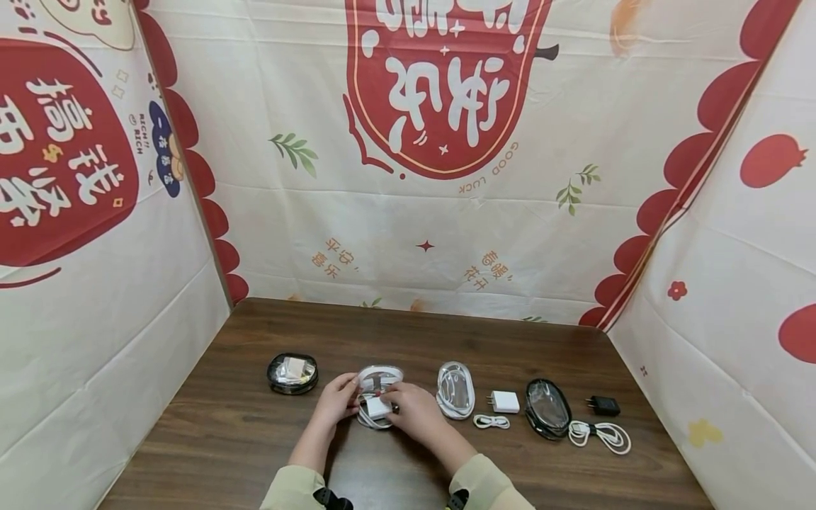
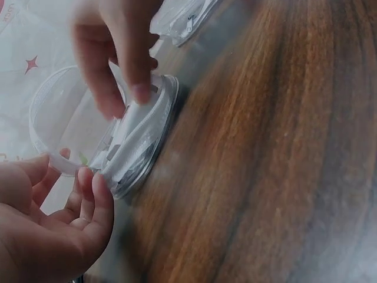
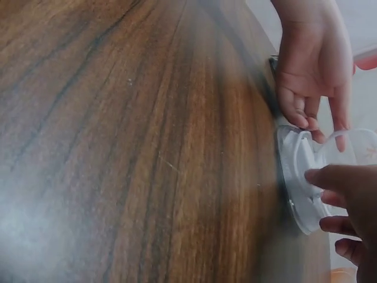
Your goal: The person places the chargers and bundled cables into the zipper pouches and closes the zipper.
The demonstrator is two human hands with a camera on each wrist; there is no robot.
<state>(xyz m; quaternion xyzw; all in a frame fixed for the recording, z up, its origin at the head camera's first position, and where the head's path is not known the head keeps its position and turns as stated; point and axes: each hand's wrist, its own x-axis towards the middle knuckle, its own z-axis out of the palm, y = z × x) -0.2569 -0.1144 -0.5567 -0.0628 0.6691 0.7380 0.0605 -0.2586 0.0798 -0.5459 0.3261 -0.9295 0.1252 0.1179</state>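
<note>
A clear oval zip case with white trim (image 1: pixel 380 372) lies on the table with its lid raised. My left hand (image 1: pixel 336 401) pinches its rim at the left side, thumb and fingertips on the white edging in the left wrist view. A white charger block (image 1: pixel 377 407) sits at the case's near half, and my right hand (image 1: pixel 417 412) holds it between thumb and fingers. In the right wrist view, the right thumb (image 3: pixel 321 175) lies over the white contents inside the case. Part of the block is hidden behind the right fingers.
A filled black-trimmed case (image 1: pixel 292 386) stands to the left. To the right lie another white-trimmed case (image 1: pixel 455 389), a white charger (image 1: pixel 506 401), a small white cable (image 1: pixel 491 421), a black-trimmed case (image 1: pixel 548 407), a black charger (image 1: pixel 604 405) and a white cable with a black tie (image 1: pixel 615 440).
</note>
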